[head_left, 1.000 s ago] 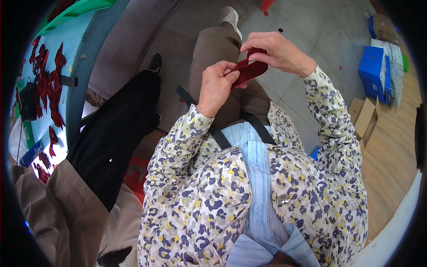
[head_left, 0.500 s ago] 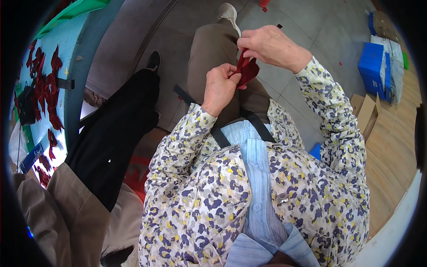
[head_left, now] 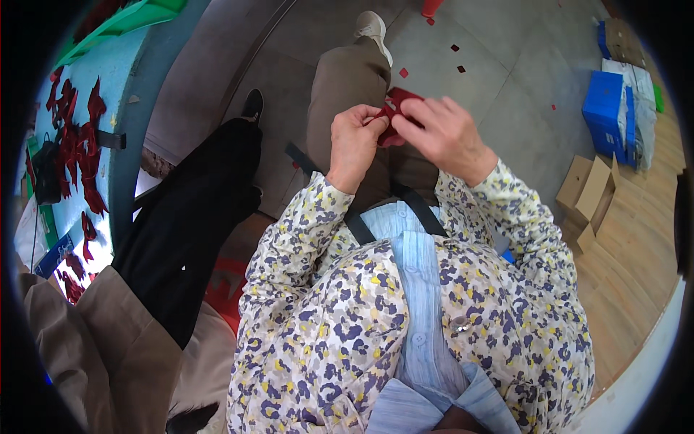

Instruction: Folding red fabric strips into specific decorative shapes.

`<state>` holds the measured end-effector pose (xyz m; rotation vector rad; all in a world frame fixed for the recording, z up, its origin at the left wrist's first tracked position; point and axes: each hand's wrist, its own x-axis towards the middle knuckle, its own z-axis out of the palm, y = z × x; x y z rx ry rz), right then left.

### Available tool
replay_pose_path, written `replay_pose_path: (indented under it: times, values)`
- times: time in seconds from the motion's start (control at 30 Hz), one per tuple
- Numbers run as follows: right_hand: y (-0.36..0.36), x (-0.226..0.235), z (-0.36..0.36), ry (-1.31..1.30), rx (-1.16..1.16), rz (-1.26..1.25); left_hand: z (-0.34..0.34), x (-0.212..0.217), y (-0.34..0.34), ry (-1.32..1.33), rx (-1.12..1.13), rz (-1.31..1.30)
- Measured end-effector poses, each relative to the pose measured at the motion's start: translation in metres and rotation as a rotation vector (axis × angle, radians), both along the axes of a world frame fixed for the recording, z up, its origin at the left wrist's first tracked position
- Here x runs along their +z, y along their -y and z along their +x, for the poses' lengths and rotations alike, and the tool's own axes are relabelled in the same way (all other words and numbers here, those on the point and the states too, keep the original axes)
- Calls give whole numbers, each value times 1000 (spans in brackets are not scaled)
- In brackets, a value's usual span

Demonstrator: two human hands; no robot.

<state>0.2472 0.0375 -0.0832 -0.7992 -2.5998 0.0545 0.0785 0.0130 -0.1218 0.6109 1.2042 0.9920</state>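
Observation:
A dark red ribbon (head_left: 397,96), folded into loops, is held up over my lap. My left hand (head_left: 352,147) is closed on its lower left part, thumb and forefinger pinching it. From the right, my right hand (head_left: 450,139) closes on the same ribbon with thumb and fingers, its fingertips slightly blurred. Part of the ribbon is hidden behind the right fingers. Several finished dark red bows (head_left: 90,155) lie on the light blue table at the left, out of reach of both hands.
The light blue table (head_left: 119,94) carries a green tray (head_left: 119,29) at its far end. Next to me on the left sits another person in black trousers (head_left: 189,199). At the right stand a blue box (head_left: 604,108) and an open cardboard box (head_left: 587,192). Red scraps (head_left: 404,73) lie on the floor.
My right hand has come down and inward, from above the ribbon to its right side. The ribbon has turned, and its right loop no longer hangs out. My left hand stays nearly in place.

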Motion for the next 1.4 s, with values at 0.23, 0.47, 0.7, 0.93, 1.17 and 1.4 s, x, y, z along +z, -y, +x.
replay_pose_path:
  times: [0.23, 0.47, 0.7, 0.93, 1.17, 1.4]
  values:
    - [5, 10, 23, -281, -232, -277, 12, 35, -6, 143, 1, -67]
    - [-42, 53, 60, -941, -151, -649, 27, 32, -25, 54, -86, -124]
    - [14, 115, 71, -1373, 959, -874, 78, -20, -19, 80, -77, -165]
    - [-18, 117, 91, -1128, 995, -514, 89, -25, -45, 116, -77, -166]
    - [-81, -1, 99, -873, -241, -713, 34, 0, -45, 82, -106, -164]
    - [-79, -52, 88, -399, -65, -411, 16, 29, -41, 176, -109, -128]
